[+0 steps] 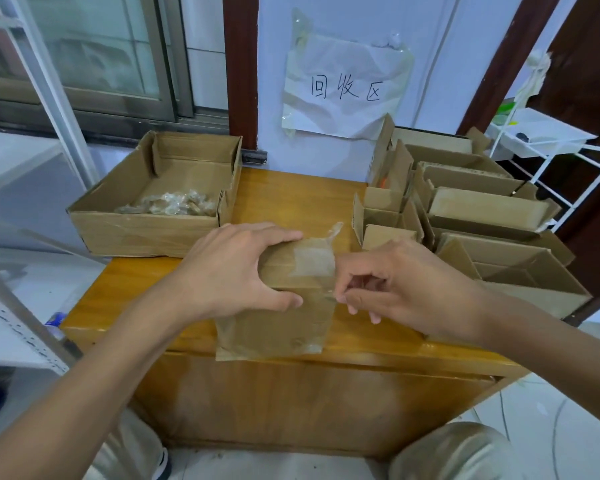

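Left hand (pixel 234 271) grips the small brown cardboard box (pixel 278 320) on the yellow wooden table (pixel 125 292) while right hand (pixel 392 289) pinches its clear adhesive tape (pixel 314 261).

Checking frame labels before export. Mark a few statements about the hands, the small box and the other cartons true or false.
1. The left hand grips the small box on the wooden table. True.
2. The right hand lies flat on the table. False: it pinches clear tape at the box's right edge.
3. The wide open carton at left holds crumpled tape wads. True.
4. The cartons at right are sealed shut. False: they stand open.
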A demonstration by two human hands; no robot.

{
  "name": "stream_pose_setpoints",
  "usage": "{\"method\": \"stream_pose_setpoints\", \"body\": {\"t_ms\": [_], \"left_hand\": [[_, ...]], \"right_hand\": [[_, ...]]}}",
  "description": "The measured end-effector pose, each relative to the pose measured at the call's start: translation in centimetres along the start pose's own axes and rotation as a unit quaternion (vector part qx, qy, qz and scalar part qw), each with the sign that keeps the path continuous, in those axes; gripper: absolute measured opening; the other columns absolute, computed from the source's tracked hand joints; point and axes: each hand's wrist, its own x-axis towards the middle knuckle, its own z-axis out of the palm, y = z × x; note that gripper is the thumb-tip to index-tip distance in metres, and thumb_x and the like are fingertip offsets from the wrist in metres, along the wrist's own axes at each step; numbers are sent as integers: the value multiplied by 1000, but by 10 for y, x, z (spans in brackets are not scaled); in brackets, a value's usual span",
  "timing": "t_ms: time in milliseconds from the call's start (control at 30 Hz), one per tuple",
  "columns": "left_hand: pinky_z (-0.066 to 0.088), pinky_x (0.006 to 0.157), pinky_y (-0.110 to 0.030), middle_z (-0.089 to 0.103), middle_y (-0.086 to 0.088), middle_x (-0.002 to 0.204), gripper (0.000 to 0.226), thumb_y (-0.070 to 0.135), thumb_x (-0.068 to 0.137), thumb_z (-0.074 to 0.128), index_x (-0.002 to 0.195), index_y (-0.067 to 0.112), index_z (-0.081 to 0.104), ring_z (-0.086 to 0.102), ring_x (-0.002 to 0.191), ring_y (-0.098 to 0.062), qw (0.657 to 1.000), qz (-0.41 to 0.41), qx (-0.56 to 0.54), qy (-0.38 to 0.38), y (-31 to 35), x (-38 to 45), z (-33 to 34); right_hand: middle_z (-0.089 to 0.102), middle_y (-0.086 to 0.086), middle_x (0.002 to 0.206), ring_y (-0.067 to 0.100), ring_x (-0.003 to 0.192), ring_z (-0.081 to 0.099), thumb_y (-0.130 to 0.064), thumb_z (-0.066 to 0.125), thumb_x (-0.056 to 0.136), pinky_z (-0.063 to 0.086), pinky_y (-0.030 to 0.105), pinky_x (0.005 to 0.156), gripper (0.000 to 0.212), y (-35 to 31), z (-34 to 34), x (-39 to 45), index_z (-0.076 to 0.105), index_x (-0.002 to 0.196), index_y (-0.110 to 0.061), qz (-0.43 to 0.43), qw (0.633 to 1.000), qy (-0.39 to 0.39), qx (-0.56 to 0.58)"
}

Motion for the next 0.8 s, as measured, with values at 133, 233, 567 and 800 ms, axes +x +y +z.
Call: {"method": "stream_pose_setpoints", "body": {"t_ms": [133, 233, 567, 800], "left_hand": [[48, 95, -40, 55, 32, 130, 102, 88, 55, 56, 148, 48, 46, 56, 118, -8, 1000, -2, -2, 1, 0, 1, 1], [46, 98, -40, 54, 31, 136, 104, 89, 54, 54, 149, 47, 45, 55, 123, -10, 1000, -6, 7, 4, 1, 2, 2], [47, 99, -43, 54, 30, 133, 103, 89, 55, 55, 148, 48, 45, 56, 121, -11, 1000, -10, 3, 5, 2, 1, 2], [39, 91, -35, 50, 33, 129, 99, 86, 58, 58, 149, 47, 43, 53, 120, -7, 1000, -6, 1, -1, 1, -2, 3]], "right_hand": [[70, -21, 79, 4, 73, 69, -45, 64, 98, 57, 35, 64, 14, -4, 6, -7, 70, 91, -33, 3, 998, 62, -24], [72, -14, 67, 8, 60, 70, -55, 67, 93, 61, 42, 62, 32, -19, 24, -3, 68, 78, -27, 111, 975, 163, 100], [66, 4, 65, 13, 52, 54, -15, 69, 93, 52, 37, 61, 29, -39, 56, 0, 50, 106, -32, 213, 922, 263, 190], [72, 4, 78, 11, 58, 66, -49, 68, 95, 58, 29, 64, 46, -25, 31, -11, 42, 130, -35, 223, 932, 148, 243]]}}
